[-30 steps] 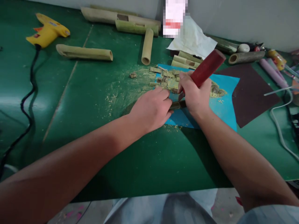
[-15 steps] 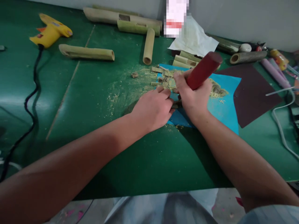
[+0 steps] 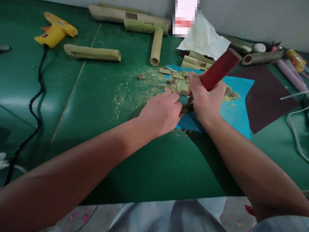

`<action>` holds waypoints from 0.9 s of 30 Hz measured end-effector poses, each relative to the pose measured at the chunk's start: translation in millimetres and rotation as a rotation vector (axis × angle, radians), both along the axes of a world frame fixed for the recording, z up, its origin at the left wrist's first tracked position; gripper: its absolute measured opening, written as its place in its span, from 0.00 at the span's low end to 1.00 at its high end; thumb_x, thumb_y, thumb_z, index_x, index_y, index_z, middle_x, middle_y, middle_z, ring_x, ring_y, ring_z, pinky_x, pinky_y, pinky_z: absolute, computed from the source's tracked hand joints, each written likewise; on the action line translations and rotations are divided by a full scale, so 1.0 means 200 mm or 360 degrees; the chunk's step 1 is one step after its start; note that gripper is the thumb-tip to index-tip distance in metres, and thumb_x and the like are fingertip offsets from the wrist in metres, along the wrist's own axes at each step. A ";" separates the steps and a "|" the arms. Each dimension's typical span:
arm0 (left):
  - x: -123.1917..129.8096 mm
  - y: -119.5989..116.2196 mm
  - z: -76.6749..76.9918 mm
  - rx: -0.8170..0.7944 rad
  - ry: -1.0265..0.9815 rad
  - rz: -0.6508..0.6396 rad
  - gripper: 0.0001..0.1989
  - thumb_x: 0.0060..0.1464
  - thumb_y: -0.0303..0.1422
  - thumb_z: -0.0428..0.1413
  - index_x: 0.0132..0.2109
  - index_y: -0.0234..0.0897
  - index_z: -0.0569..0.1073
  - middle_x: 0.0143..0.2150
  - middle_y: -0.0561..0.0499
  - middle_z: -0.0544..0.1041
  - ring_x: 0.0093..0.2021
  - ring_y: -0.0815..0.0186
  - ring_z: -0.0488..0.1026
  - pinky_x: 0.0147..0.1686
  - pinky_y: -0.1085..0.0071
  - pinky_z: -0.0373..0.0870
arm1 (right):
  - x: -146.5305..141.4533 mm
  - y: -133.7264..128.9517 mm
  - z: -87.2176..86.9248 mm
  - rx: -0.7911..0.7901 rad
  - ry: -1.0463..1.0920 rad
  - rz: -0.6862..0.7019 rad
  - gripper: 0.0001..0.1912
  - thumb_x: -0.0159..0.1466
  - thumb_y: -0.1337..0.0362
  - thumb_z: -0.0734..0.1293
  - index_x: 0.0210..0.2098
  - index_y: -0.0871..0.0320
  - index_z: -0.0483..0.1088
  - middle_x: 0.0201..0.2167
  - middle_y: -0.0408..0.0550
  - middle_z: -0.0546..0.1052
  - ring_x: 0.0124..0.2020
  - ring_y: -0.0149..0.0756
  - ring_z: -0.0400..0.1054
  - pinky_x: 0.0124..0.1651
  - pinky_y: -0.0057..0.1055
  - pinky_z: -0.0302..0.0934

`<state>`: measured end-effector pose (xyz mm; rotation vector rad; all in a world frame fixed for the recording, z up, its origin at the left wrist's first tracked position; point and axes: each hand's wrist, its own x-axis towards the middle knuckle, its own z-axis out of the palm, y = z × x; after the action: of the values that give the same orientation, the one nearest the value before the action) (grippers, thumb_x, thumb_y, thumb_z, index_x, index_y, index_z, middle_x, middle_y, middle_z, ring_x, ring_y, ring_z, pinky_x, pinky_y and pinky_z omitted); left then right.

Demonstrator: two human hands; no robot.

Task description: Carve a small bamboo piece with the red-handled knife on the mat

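My right hand (image 3: 209,100) is wrapped round the red handle (image 3: 220,69) of a tool, which leans up and to the right; its working end is mostly hidden by the fingers. Beside it, my left hand (image 3: 161,111) is closed on a short dark bamboo piece (image 3: 187,108) that shows between the two hands. Both hands are over a blue sheet (image 3: 233,112). Bamboo chips and shavings (image 3: 177,80) lie just beyond the hands, partly on the sheet.
A yellow glue gun (image 3: 55,30) with a black cord lies at the back left. Bamboo tubes (image 3: 93,53) lie along the back, near a crumpled white paper (image 3: 205,37). To the right are a dark brown sheet (image 3: 267,96) and a white cable (image 3: 293,129).
The red handle has tilted further to the right, and my right hand has moved slightly away from my left. The whole view has shifted a little.
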<state>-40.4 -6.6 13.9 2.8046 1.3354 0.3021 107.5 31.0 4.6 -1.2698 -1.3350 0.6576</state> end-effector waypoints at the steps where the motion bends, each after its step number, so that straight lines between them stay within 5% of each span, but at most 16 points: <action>1: 0.00 0.00 0.00 -0.0005 -0.0006 -0.0002 0.13 0.66 0.33 0.55 0.42 0.29 0.82 0.41 0.38 0.78 0.49 0.50 0.76 0.41 0.60 0.74 | 0.00 0.00 0.00 -0.0007 0.0002 0.0004 0.26 0.68 0.55 0.72 0.20 0.51 0.57 0.18 0.37 0.63 0.21 0.30 0.58 0.27 0.34 0.56; 27: 0.00 0.00 0.01 -0.0064 0.0007 0.0023 0.13 0.67 0.33 0.55 0.44 0.29 0.82 0.42 0.38 0.79 0.51 0.49 0.77 0.43 0.60 0.75 | -0.02 0.00 0.02 -0.0072 -0.0054 -0.0093 0.21 0.64 0.56 0.72 0.22 0.50 0.59 0.20 0.37 0.60 0.22 0.30 0.56 0.27 0.33 0.54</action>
<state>-39.8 -5.8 16.5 2.7659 1.3477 0.2666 103.8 31.4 8.9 -1.3569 -1.3122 0.6308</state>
